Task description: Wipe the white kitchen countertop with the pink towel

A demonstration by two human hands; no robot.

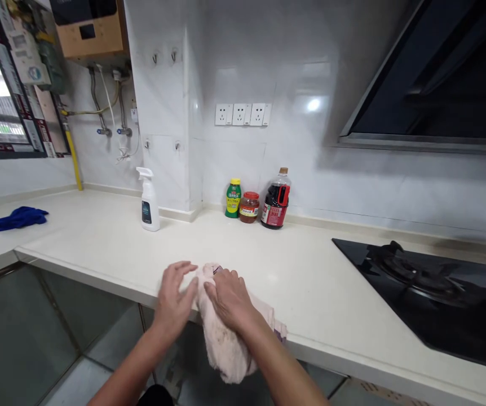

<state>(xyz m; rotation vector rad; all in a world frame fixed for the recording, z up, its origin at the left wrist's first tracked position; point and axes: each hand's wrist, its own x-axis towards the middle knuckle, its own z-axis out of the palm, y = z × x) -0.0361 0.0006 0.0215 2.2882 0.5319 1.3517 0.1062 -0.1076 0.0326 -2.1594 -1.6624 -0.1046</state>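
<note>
A pale pink towel (221,344) is bunched at the counter's front edge, its lower part hanging down over the edge. My right hand (231,299) lies across its top with the fingers closed on the cloth, the fingertips partly hidden. Just left of the towel is my left hand (176,299), its fingers curved and apart with nothing between them. Whether its thumb touches the cloth I cannot tell. Both hands are over the front of the white counter (302,282).
A white spray bottle (150,206) stands at the back left, near a blue cloth (12,220). Along the wall are a green bottle (233,200), a red-lidded jar (249,208) and a large dark sauce bottle (275,203). A black gas hob (420,287) is on the right.
</note>
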